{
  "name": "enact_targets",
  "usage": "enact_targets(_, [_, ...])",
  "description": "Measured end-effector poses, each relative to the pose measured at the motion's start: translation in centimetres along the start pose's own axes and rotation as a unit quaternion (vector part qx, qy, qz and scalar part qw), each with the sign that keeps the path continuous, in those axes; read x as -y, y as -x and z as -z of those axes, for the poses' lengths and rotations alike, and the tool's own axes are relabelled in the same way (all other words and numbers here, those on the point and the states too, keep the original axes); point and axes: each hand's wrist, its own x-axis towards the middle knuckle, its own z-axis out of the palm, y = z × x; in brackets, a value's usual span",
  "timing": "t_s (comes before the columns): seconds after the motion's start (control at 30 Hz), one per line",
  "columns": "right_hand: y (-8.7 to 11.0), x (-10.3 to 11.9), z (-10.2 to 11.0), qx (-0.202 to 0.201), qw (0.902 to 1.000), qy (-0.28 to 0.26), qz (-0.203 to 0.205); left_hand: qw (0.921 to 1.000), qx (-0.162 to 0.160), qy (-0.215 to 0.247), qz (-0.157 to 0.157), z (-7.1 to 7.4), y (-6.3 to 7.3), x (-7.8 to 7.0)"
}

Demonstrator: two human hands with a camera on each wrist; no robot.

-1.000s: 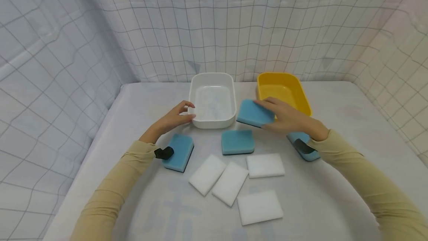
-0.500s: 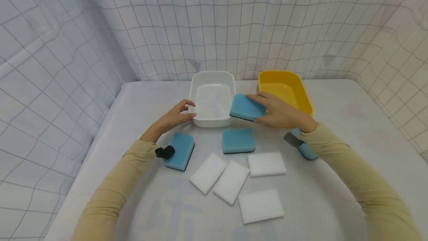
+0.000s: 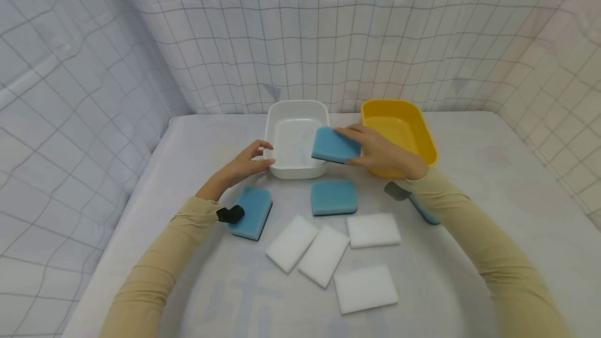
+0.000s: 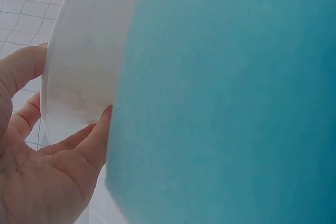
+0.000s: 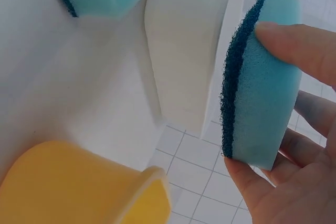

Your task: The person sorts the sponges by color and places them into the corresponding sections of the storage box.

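My right hand grips a blue sponge with a dark scouring layer underneath, thumb and fingers at opposite edges. The held sponge is raised over the right rim of a white tub. At that tub's left side, my left hand holds the rim; in the left wrist view its digits lie against the outer wall and at the rim. Another blue sponge lies beneath the left wrist, one in front of the tub, and one partly hidden by the right forearm.
A yellow tub stands right of the white one, behind the right wrist. Several flat white pads lie nearer on the white table, including one pad at the front. A gridded curtain hangs behind.
My right hand has carried the blue sponge left, from in front of the yellow tub to over the white tub's right rim. The left hand stays at the white tub.
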Motion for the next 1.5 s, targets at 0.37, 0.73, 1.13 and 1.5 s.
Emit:
enact_targets(0.37, [-1.8, -0.2, -0.8, -0.037, 0.9992, 0.012, 0.004, 1.0, 0.0, 0.002, 0.001, 0.0, 0.0, -0.2])
enact_targets(0.73, [-3.5, 0.2, -1.6, -0.016, 0.9996, -0.023, -0.002, 0.9999, -0.009, -0.008, 0.01, -0.1, 0.1, -0.3])
enact_targets(1.13, [-5.5, 0.9, -2.8, -0.023, 0.9991, -0.028, 0.02, 0.9999, -0.007, -0.008, 0.009, 0.0, 0.0, -0.2])
enact_targets(1.5, [-6.3, 1.1, -3.7, 0.003, 0.9986, -0.052, 0.001, 0.9999, -0.01, -0.007, 0.009, 0.1, 0.0, -0.1])
